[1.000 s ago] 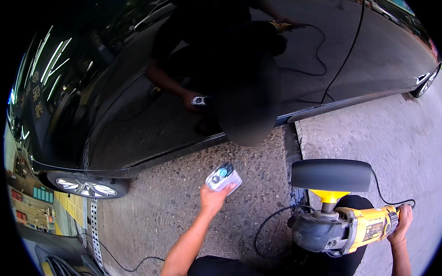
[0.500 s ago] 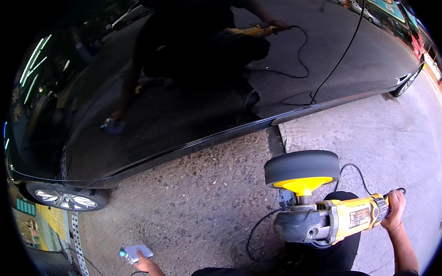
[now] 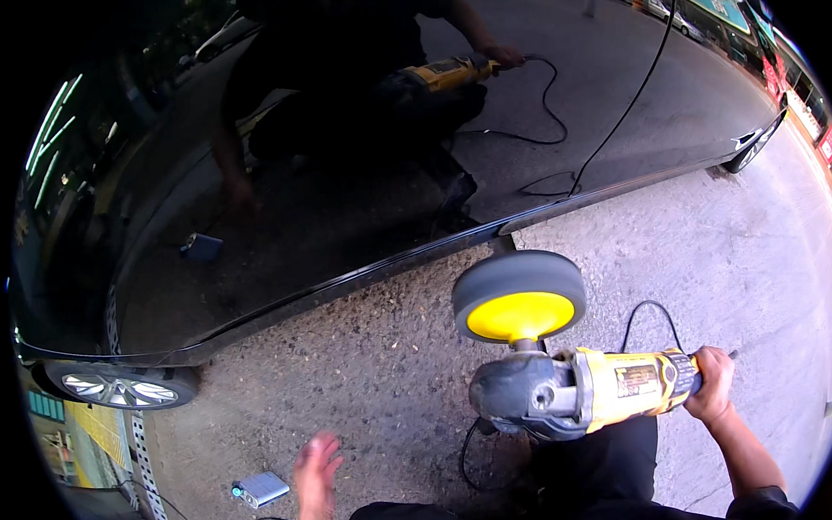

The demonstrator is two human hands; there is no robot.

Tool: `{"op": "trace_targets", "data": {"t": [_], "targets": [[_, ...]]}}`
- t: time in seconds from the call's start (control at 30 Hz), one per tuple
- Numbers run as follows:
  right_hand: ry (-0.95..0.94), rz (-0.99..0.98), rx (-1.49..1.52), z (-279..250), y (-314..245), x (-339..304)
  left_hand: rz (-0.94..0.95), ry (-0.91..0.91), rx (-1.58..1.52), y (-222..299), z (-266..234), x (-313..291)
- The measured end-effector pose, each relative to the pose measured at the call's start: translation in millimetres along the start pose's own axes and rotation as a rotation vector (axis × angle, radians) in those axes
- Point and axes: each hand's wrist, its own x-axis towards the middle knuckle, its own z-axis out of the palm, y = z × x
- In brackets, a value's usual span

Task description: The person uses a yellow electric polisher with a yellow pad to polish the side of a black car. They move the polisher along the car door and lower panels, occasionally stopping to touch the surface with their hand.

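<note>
My right hand (image 3: 711, 384) is wrapped around the rear grip of a yellow-and-black polisher (image 3: 627, 387). Its dark grey foam pad (image 3: 518, 284), with a yellow backing, is tilted toward the car's side and stands apart from the panel in front of it. My left hand (image 3: 318, 474) holds nothing; its fingers are raised and a little apart, slightly blurred. Beside it, a small flat blue-grey box-like container (image 3: 262, 489) with a turquoise end lies on the ground. What is inside it cannot be made out.
The glossy black car side (image 3: 359, 198) spans the far side and mirrors me and the tool. A car wheel (image 3: 118, 387) stands at left. The polisher's black cord (image 3: 651, 311) loops behind the tool. A perforated strip (image 3: 142, 462) runs along the rough concrete (image 3: 346, 354).
My left hand has let go of the small container, now on the ground, and moved right and up. The polisher has shifted left, its pad tipping to show more yellow backing.
</note>
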Motion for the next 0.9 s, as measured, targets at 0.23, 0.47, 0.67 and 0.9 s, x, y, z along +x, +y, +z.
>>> {"op": "trace_targets", "data": {"t": [0.23, 0.47, 0.67, 0.9], "targets": [[-0.070, 0.043, 0.285, 74, -10, 50, 0.536, -0.598, 0.801, 107, 221, -72], [0.000, -0.013, 0.470, 182, 23, 94, 0.893, -0.218, 0.706, 82, 280, -42], [-0.155, -0.022, 0.531, 247, 24, 183, 1.026, -0.149, 0.948, 95, 297, 16], [-0.216, -0.125, 0.566, 300, 3, 188, 0.791, 0.010, 0.796, 67, 284, 24]]}}
